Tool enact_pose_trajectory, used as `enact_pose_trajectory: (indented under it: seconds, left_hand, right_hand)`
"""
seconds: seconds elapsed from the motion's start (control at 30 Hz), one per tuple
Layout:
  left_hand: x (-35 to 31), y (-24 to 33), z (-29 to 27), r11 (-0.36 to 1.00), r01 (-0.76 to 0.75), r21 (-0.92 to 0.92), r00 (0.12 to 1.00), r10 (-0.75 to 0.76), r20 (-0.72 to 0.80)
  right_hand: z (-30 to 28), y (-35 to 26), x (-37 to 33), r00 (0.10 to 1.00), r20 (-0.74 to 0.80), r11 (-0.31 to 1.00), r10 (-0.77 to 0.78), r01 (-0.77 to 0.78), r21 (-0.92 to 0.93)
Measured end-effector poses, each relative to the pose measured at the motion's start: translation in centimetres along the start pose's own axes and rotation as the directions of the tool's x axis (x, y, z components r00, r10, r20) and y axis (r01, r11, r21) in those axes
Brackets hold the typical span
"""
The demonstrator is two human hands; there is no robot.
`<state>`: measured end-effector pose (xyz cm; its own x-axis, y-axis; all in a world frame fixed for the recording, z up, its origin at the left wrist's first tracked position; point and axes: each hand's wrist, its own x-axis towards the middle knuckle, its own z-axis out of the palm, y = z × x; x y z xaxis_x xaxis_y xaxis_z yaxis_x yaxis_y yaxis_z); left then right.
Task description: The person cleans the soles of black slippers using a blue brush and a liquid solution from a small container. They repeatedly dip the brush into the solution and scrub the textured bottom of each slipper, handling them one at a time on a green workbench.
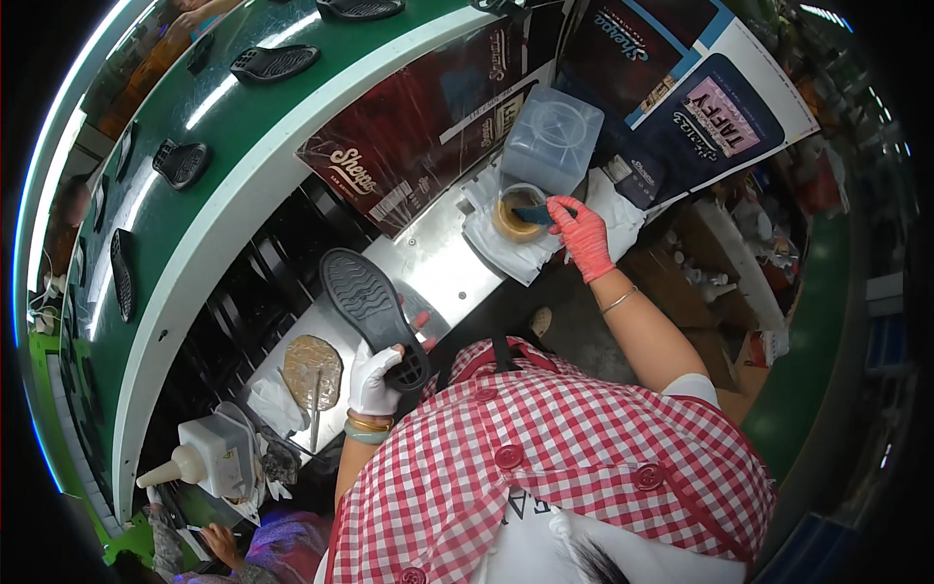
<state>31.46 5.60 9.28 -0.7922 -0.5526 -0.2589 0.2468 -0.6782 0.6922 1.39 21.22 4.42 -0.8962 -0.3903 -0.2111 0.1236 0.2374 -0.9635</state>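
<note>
My left hand [374, 378], in a white glove, is closed around a black rubber shoe sole [365, 300]. The sole is tilted, with its wavy tread facing up. At the upper right my right hand [582, 238], in a coral-red glove, grips a dark, flat-handled tool [534, 214], perhaps a brush. Its lower end is inside a round, clear tub [498, 226] of yellowish-brown paste or glue, so its tip is hidden. White paper or cloth [484, 251] lies under the tub.
A green conveyor [219, 107] carrying several soles [275, 64] curves along the left. A clear plastic box [552, 136] stands behind the tub. Near my left hand lie a brown-stained round pad [311, 370] and a white bottle [209, 457] with a nozzle. Another person's hand [222, 545] shows at lower left.
</note>
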Motion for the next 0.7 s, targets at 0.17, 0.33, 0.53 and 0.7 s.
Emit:
enact_pose_trajectory:
  seconds: [0.17,0.33,0.53,0.7]
  left_hand:
    - [1.5,-2.5,-2.6,0.941,0.287,-0.179,0.957,-0.27,0.109]
    - [2.5,-3.7,-1.6,0.96,0.254,-0.114,0.966,-0.258,-0.016]
    - [3.4,-4.8,-1.6,0.983,0.165,-0.076,0.985,-0.168,-0.046]
    - [3.6,-4.8,-1.7,0.972,0.154,-0.179,0.987,-0.158,-0.01]
  right_hand:
    - [-0.2,-0.3,0.6,0.998,0.05,0.996,0.048,-0.051,0.068]
    - [-0.4,-0.1,1.0,0.992,0.116,0.997,0.048,-0.054,0.051]
    - [-2.4,2.0,2.5,0.982,0.175,0.991,0.074,-0.092,0.094]
    - [0.5,-2.1,-2.2,0.957,0.276,0.902,0.089,-0.195,0.386]
